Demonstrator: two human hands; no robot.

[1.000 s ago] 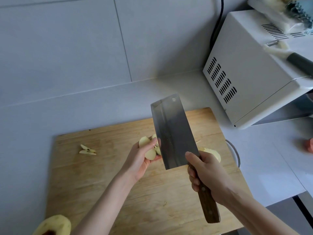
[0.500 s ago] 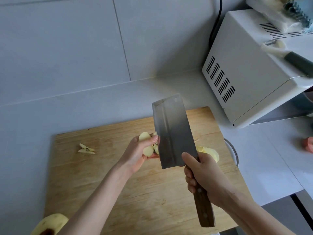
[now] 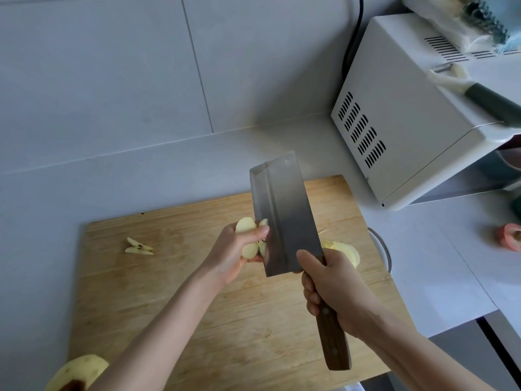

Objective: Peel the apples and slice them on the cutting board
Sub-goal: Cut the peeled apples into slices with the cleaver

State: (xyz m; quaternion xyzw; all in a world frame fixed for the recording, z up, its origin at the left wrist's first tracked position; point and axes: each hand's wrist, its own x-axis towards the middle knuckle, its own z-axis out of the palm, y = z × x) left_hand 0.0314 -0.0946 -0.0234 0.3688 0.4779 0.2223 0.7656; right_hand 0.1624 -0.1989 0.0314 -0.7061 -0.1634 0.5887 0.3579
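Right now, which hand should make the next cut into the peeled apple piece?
The right hand: it grips the wooden-handled steel cleaver, whose blade meets the pale peeled apple piece. The left hand is occupied holding that piece over the wooden cutting board.

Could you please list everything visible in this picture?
cutting board: one, light wood, centre.
cleaver: one, steel with brown handle, above board.
apple piece: one, pale yellow, over the board.
apple slices: few, pale yellow, board's right side.
core scraps: few, pale, board's left part.
peeled apple: one, yellow, bottom left edge.
microwave: one, white, upper right.
peeler: one, dark handle, on the microwave.
apple scrap: one, red, right counter.
left hand: one, holds the apple piece.
right hand: one, grips the cleaver.
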